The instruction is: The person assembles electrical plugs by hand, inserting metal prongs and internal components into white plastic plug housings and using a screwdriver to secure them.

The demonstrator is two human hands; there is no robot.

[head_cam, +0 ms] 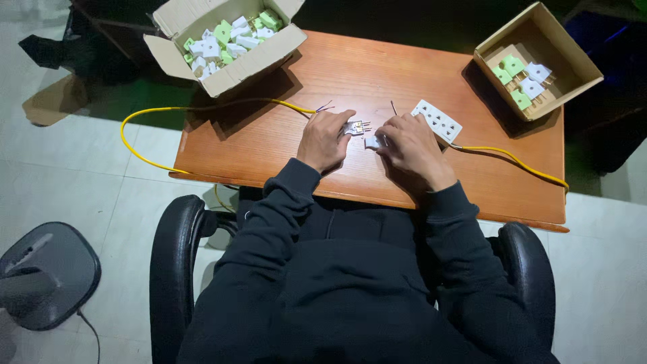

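Left carton (266, 54): heaped white-green plugs (222, 39); right carton (573, 57): five; left hand (325, 140) pinches plug half (354, 127), right hand (414, 149) pinches cover (373, 141)

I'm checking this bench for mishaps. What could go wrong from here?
1. The open plug part in the left hand shows small metal pins that might drop out.
2. The yellow cable loops off the table edge and could snag.
3. The cardboard box overhangs the far edge and may tip.
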